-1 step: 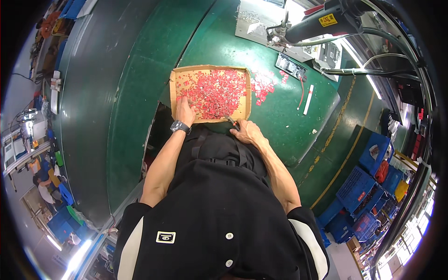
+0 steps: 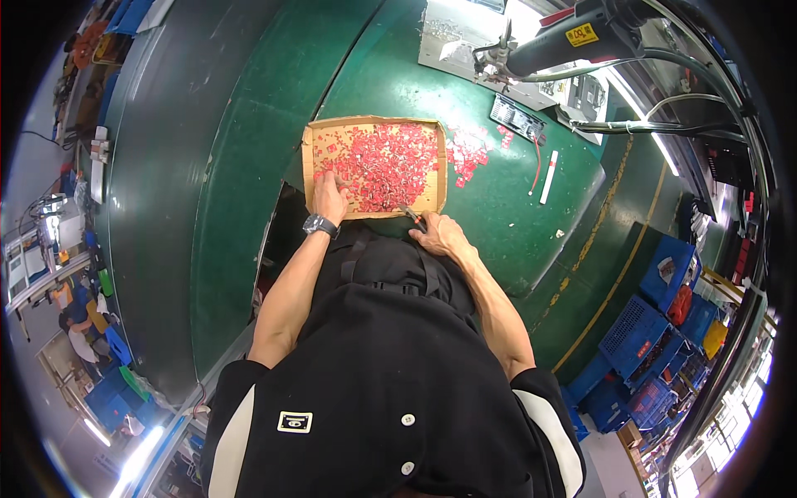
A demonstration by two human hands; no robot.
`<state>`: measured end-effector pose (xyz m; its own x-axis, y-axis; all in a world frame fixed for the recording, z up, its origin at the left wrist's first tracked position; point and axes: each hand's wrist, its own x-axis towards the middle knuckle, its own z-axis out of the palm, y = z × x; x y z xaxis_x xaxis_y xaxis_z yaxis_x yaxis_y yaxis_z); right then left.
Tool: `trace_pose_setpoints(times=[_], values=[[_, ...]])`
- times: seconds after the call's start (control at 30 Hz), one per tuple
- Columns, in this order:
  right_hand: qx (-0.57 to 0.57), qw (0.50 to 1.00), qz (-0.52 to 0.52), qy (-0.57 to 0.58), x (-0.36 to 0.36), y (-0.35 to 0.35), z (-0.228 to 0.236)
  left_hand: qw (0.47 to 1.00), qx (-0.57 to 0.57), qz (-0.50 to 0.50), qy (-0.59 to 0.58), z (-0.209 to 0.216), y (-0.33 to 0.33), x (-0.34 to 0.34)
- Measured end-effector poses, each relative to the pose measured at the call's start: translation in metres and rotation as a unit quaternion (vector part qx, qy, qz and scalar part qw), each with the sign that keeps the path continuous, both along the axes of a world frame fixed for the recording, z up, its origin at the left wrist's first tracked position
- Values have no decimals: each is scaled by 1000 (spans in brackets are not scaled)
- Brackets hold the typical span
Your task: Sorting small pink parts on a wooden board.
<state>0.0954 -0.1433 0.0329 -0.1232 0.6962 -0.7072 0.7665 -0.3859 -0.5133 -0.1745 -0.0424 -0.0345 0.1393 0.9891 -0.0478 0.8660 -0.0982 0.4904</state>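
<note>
A shallow cardboard box [image 2: 309, 149] lies at the near edge of the green bench, with many small red pieces [image 2: 390, 158] scattered and heaped inside. My left hand [image 2: 330, 197], with a dark watch on its wrist, reaches over the box's near left corner. Its fingers are pinched together among the pieces; what they hold is too small to make out. At the near right corner, my right hand [image 2: 444, 236] is closed around the handles of small pliers [image 2: 417, 222], coloured black and orange. The pliers' jaws point into the box and touch the heap.
More red pieces [image 2: 467, 152] lie on the bench right of the box. Beyond them are a black electronic unit [image 2: 516, 118] with a red cable and a white strip [image 2: 548, 178]. A dark tool arm [image 2: 573, 41] overhangs the far right. Blue crates [image 2: 635, 332] stand farther right.
</note>
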Motion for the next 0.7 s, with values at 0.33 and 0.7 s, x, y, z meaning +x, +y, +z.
trace_pose_setpoints(times=[0.33,0.7], values=[[-3,1000,-26,16,-2,-4,-3,988,-116,-33,-95,-1,3,11],[-8,1000,-7,9,-2,-1,-3,987,81,-138,-13,3,-2,12]])
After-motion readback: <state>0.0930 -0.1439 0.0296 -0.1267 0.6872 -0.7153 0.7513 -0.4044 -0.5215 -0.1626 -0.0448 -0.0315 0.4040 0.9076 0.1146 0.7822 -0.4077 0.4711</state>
